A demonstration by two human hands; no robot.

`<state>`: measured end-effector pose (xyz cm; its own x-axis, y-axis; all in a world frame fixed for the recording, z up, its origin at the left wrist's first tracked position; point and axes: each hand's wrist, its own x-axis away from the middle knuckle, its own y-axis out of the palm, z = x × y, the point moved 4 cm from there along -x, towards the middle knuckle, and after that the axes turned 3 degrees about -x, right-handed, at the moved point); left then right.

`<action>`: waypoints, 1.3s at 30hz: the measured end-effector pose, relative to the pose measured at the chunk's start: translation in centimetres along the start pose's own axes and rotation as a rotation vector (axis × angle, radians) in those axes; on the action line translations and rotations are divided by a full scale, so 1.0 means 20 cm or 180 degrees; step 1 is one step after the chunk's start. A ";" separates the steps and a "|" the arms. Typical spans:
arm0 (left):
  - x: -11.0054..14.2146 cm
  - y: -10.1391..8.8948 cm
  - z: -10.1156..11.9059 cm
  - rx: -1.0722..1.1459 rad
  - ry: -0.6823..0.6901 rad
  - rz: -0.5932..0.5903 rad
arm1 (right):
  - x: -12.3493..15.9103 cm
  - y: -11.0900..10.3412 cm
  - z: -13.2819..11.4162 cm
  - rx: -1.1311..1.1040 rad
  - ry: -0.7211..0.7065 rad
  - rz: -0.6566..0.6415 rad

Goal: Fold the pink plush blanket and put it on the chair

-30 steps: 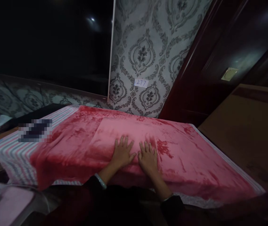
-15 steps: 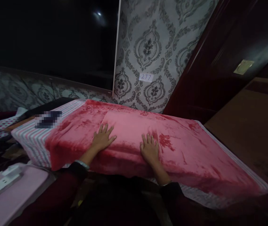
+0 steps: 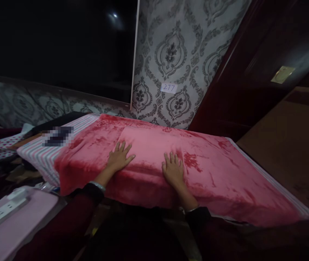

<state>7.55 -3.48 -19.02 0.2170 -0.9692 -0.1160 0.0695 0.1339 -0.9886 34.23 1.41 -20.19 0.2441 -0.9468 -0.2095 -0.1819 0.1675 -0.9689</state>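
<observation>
A pink-red plush blanket (image 3: 219, 174) covers the table and hangs over its near edge. In its middle lies a paler, smooth pink rectangle (image 3: 149, 143); whether it is a separate folded cloth or brushed pile, I cannot tell. My left hand (image 3: 119, 157) rests flat near the rectangle's left front corner, fingers spread. Near its right front corner my right hand (image 3: 173, 168) lies flat too, palm down with the fingers slightly apart. Neither hand holds anything. Under the blanket a striped cloth (image 3: 38, 154) shows at the left end and along the right edge.
A blurred-out dark item (image 3: 58, 136) lies on the striped cloth. At the lower left, a white power strip (image 3: 3, 214) sits on a pale pink surface (image 3: 34, 210). A large dark screen (image 3: 62, 47) hangs behind. On the right stands a brown cardboard box (image 3: 287, 145).
The view has shifted very slightly. Both hands stay flat in the same places on the pink cloth, with no clear movement.
</observation>
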 end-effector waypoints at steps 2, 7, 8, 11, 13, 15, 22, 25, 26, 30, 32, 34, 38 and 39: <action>-0.01 0.01 0.00 -0.0010 0.0022 0.0018 | -0.01 0.00 0.01 -0.0046 0.0003 -0.0090; -0.04 0.00 -0.02 0.0026 -0.0011 -0.0176 | -0.09 -0.06 0.10 -0.0393 -0.0229 -0.0521; -0.05 -0.01 -0.03 0.0046 -0.0006 -0.0280 | -0.12 -0.09 0.12 -0.0506 -0.0284 -0.0531; -0.15 -0.11 -0.02 0.0089 0.0093 -0.0299 | -0.31 -0.23 0.16 -0.0710 -0.0341 -0.0227; -0.28 -0.18 0.00 0.0124 0.0240 -0.0144 | -0.47 -0.32 0.16 -0.0681 -0.0294 -0.0007; -0.43 -0.22 0.03 0.0245 0.0414 -0.0040 | -0.64 -0.36 0.12 -0.0618 -0.0178 0.0022; -0.82 -0.04 0.12 0.0219 0.0264 0.0084 | -0.86 -0.09 0.11 -0.0461 0.0321 -0.0254; -0.86 0.05 0.12 0.0018 0.0197 0.0028 | -0.83 0.07 0.15 -0.0400 0.0277 -0.0315; -0.86 0.07 0.11 -0.0024 0.0186 0.0003 | -0.82 0.10 0.17 -0.0398 0.0284 -0.0306; -0.88 0.08 0.09 -0.0083 0.0081 -0.0062 | -0.82 0.13 0.19 -0.0426 0.0287 -0.0356; -0.88 0.08 0.09 -0.0104 0.0044 -0.0050 | -0.83 0.13 0.19 -0.0431 0.0298 -0.0357; -0.88 0.08 0.09 -0.0117 0.0026 -0.0048 | -0.83 0.12 0.19 -0.0440 0.0298 -0.0351; -0.86 0.08 0.10 -0.0103 -0.0006 0.0013 | -0.82 0.12 0.18 -0.0477 0.0350 -0.0356; -0.86 0.08 0.10 -0.0091 -0.0002 0.0049 | -0.81 0.12 0.18 -0.0488 0.0368 -0.0356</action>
<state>5.84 13.78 -18.38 0.2184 -0.9670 -0.1313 0.0384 0.1429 -0.9890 33.18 18.21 -19.54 0.1617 -0.9838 -0.0770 -0.3047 0.0245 -0.9521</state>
